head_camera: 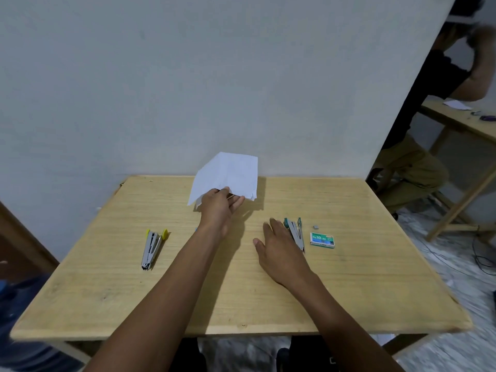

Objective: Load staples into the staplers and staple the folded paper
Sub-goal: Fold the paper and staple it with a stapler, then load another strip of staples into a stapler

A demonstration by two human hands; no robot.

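My left hand (pixel 218 204) pinches the near edge of the folded white paper (pixel 230 174) and holds it tilted up above the far middle of the wooden table (pixel 107 291). My right hand (pixel 276 251) lies flat on the table with its fingers spread, right beside a teal stapler (pixel 296 232) that stands hinged apart. A yellow stapler (pixel 153 248), also hinged apart, lies at the left. A green staple box (pixel 322 240) sits right of the teal stapler, with a small strip of staples (pixel 316 226) just behind it.
A pale wall (pixel 188 76) rises directly behind the table. At the right another person (pixel 413 157) sits at a second wooden table (pixel 461 122). Cables (pixel 483 253) lie on the floor at the right.
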